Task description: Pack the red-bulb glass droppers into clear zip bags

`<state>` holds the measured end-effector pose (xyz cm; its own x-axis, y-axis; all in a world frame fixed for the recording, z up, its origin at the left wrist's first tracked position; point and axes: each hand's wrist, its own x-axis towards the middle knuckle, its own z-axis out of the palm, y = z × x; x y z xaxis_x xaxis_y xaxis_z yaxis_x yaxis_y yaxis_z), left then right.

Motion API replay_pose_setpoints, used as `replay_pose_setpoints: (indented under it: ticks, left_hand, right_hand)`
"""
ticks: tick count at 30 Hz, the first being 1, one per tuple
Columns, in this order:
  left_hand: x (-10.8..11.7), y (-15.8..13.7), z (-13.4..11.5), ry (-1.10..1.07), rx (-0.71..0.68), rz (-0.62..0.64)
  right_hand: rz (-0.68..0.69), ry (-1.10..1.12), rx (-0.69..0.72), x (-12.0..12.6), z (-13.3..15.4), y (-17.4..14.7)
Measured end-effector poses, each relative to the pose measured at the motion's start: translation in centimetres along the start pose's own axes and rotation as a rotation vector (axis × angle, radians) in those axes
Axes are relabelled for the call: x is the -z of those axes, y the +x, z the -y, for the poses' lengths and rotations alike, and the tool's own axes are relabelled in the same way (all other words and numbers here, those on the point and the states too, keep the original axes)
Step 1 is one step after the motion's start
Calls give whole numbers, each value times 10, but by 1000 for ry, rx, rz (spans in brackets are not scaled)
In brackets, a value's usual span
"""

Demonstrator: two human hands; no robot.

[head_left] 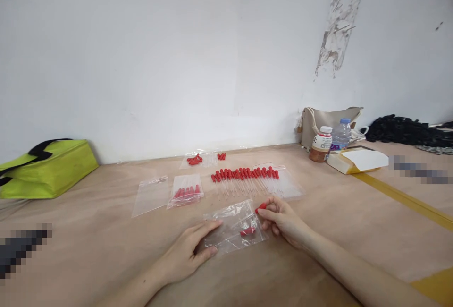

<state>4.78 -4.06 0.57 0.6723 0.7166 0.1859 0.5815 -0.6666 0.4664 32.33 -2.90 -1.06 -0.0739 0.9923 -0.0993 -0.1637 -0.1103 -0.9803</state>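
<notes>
A clear zip bag (pixel 226 241) lies flat before me, with a red rubber bulb (pixel 247 231) inside near its right end. My left hand (pixel 189 250) rests at the bag's left edge, thumb and fingers spread. At the opposite end, my right hand (pixel 281 219) pinches another red rubber bulb (pixel 261 208) by the bag's upper right corner; whether a glass tube is attached to it is hard to see. Just beyond is a row of droppers (pixel 244 174) with red bulbs and thin clear tubes, partly lying over a clear bag (pixel 290 184).
Left of the row lie a filled zip bag (pixel 186 191) and a flat zip bag (pixel 150 196). Loose red bulbs (pixel 194 159) sit by the wall. A lime-green bag (pixel 67 167) stands left; bottles (pixel 321 144), a white box (pixel 348 160) and a beige bag (pixel 327 117) stand right.
</notes>
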Motion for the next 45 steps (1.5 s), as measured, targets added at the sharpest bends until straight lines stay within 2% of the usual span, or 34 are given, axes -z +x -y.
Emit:
replay_pose_setpoints:
  ticks: [7,13,18,21,25,27,30,37,41,45]
  left_hand:
    - [1,2,-3,3,-7,-6]
    - [-1,3,-1,11,-24,1]
    - [-1,4,0,0,-48,23]
    - [1,4,0,0,-38,47]
    - [2,5,2,-24,-46,81]
    - [2,5,2,-32,-50,86]
    - [2,5,3,-24,-64,67]
    - [1,3,2,-1,-67,69]
    - [2,3,4,27,-69,71]
    - [3,3,2,37,-65,73]
  right_hand:
    - [107,-378,-65,-7,3,-2]
    - [258,-421,-55,-3,3,-3]
    - [237,-405,-88,3,6,-2]
    - [157,-496,-44,10,9,6]
    - [-114,-877,329,31,21,24]
    - [-229,-1052,439,38,27,35]
    - [-314,-1144,409,37,32,58]
    - [-406,-1157,214,9,29,116]
    - [-416,-1178,125,3,26,130]
    - [-403,-1187,89,-1,27,129]
